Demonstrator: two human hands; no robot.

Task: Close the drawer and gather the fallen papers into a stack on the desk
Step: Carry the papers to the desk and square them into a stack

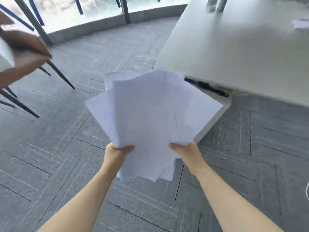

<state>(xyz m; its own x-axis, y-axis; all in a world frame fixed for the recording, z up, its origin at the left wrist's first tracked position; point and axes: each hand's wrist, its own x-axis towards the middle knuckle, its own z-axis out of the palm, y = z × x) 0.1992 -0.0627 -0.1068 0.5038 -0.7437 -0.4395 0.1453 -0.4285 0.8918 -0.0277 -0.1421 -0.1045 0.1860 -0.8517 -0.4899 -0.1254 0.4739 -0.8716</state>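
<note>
A fanned, uneven bundle of white papers (147, 118) is held up in front of me over the grey floor. My left hand (117, 152) grips its lower left edge and my right hand (188, 150) grips its lower right edge. To the right stands the white desk (234, 52). Under its near edge the white drawer (215, 119) stands pulled out, with a dark pen (209, 87) lying inside. The papers hide most of the drawer's inside.
A brown chair (23, 47) with thin dark legs stands at the left. Grey patterned carpet tiles (66, 164) cover the floor. A window wall (83, 12) runs along the back. A small crumpled white paper (301, 24) lies on the desk's far right.
</note>
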